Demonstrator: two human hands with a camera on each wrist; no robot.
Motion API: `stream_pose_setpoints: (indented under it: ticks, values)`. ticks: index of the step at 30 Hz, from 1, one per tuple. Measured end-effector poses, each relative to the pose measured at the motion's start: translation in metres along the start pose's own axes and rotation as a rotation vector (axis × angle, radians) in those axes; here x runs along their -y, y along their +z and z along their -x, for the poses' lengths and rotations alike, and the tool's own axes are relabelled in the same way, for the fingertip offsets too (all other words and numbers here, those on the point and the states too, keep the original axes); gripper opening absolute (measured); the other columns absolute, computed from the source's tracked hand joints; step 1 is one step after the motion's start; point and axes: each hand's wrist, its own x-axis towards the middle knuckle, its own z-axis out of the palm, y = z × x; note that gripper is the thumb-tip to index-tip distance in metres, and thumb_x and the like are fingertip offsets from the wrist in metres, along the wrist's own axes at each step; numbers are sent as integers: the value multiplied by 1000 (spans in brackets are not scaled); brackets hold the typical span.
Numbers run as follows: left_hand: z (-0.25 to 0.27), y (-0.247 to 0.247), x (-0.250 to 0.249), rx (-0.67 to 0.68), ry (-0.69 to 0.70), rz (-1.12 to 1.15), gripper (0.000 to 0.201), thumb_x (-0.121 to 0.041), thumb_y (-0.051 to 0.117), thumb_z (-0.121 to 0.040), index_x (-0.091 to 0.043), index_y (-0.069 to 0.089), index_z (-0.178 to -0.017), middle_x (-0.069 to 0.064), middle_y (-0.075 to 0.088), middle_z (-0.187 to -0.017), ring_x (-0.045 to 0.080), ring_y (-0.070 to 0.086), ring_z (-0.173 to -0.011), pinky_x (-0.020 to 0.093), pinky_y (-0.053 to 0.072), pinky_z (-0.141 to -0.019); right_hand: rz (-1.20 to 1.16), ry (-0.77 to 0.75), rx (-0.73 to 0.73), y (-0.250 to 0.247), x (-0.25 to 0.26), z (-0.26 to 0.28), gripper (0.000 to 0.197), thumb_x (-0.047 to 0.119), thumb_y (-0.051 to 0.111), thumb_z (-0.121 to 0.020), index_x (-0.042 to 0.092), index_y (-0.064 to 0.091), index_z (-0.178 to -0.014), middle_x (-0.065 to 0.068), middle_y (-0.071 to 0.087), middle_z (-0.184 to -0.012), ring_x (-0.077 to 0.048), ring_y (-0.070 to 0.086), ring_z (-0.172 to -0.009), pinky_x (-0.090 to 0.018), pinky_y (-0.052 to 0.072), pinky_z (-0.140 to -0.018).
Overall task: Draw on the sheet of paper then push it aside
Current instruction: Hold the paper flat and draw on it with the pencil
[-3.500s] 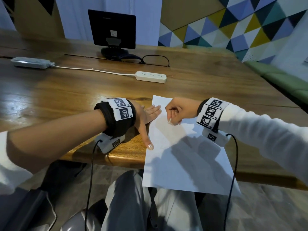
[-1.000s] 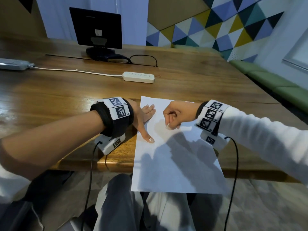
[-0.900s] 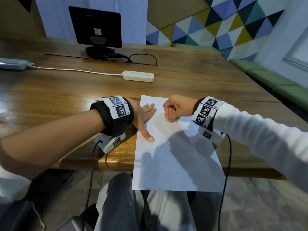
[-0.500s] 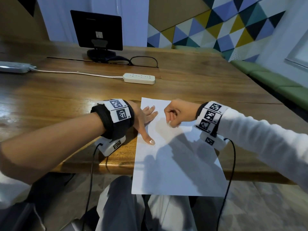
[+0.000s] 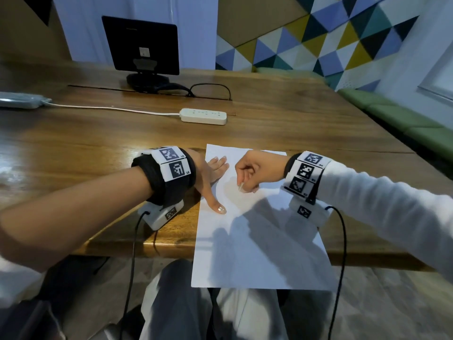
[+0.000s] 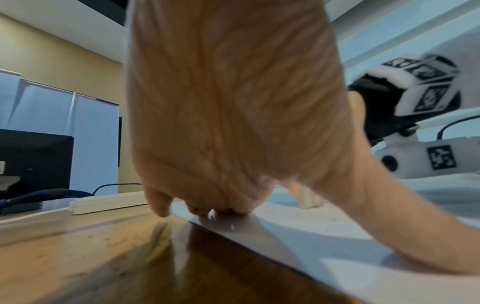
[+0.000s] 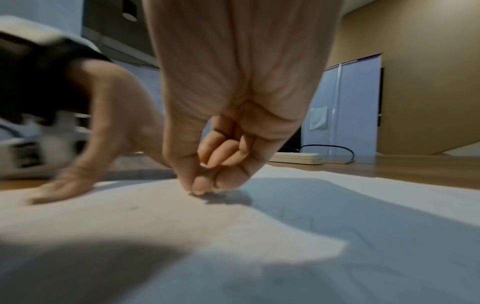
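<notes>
A blank white sheet of paper (image 5: 255, 231) lies on the wooden table (image 5: 98, 148), and its near end hangs over the front edge. My left hand (image 5: 213, 173) lies flat on the sheet's upper left edge, fingers straight, thumb (image 5: 215, 204) stretched out onto the paper. My right hand (image 5: 247, 185) is curled, its fingertips (image 7: 198, 188) pinched together and touching the upper middle of the paper (image 7: 233, 236). No pen shows in it; only a pale sliver like a nail sticks out at the tips. I see no marks on the sheet.
A white power strip (image 5: 203, 116) with its cable lies farther back on the table. Behind it stand a dark monitor (image 5: 142, 45) and a black cable loop (image 5: 210, 90). A grey adapter (image 5: 22, 103) sits far left. A green bench (image 5: 404, 121) runs along the right.
My right hand's pinched tips have shifted slightly back and forth over the upper part of the sheet. The left hand and the paper have stayed in place.
</notes>
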Motion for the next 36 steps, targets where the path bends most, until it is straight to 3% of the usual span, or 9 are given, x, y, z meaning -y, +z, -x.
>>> stream_pose_setpoints:
  ticks: [3,7,12,16,18,24,27,30,36]
  values:
    - [-1,1,-1,-2,-3,-2,130,-74,57,-71,-11,-31,-144,4,-37,-150,21,-26,-142,46,-6,-118,4,-5,-112,2,2,-11,19,-10,69,-74,6,60,-71,5,61,-46,-7,56,-40,-18,47,-48]
    - [-1,1,0,1,-4,6,131,-73,57,-71,-11,-32,-143,4,-38,-150,20,-28,-142,45,-7,-117,-5,-19,49,8,7,-3,16,-7,71,-75,6,62,-72,-1,64,-53,-8,58,-44,-18,50,-51]
    - [1,0,0,9,5,12,129,-73,56,-72,-12,-32,-143,4,-38,-150,21,-28,-142,47,-7,-118,99,6,-123,2,7,-12,19,-7,68,-76,9,59,-71,4,60,-50,-5,55,-41,-19,48,-49]
    - [0,0,0,8,5,10,130,-73,57,-72,-11,-32,-143,5,-38,-150,22,-28,-141,45,-7,-116,142,-38,6,9,14,-5,18,-2,70,-77,12,60,-71,3,61,-55,-3,56,-43,-16,48,-51]
    - [-1,0,0,5,10,1,129,-73,56,-72,-10,-31,-144,5,-37,-151,21,-27,-142,45,-7,-117,115,-30,-54,3,11,-9,20,-3,70,-77,13,60,-70,6,60,-52,-6,57,-45,-21,50,-52]
    - [6,1,1,3,11,49,128,-73,55,-72,-10,-30,-144,4,-38,-150,20,-28,-142,45,-7,-118,60,-49,-13,8,6,10,9,2,72,-78,1,64,-80,-11,66,-66,-19,60,-54,-21,52,-55]
    - [8,3,-7,-5,10,63,123,-75,48,-76,-6,-27,-145,8,-37,-150,23,-27,-142,43,-7,-117,-128,21,-330,-7,-25,29,10,1,69,-81,-1,61,-86,-10,64,-68,-13,60,-51,-26,53,-56]
    - [8,3,-36,-152,35,132,101,-67,30,-90,-1,-21,-146,14,-31,-152,26,-23,-143,41,-5,-119,-480,162,-617,-4,-47,42,10,-5,64,-83,-1,55,-83,-11,58,-61,-5,53,-40,-18,46,-41]
    - [12,19,-109,-285,442,76,80,-46,34,-99,-8,-15,-150,9,-23,-156,28,-19,-144,45,-5,-119,-521,240,-640,-7,-53,42,13,2,64,-86,6,55,-77,-3,58,-58,-7,55,-46,-20,45,-44]
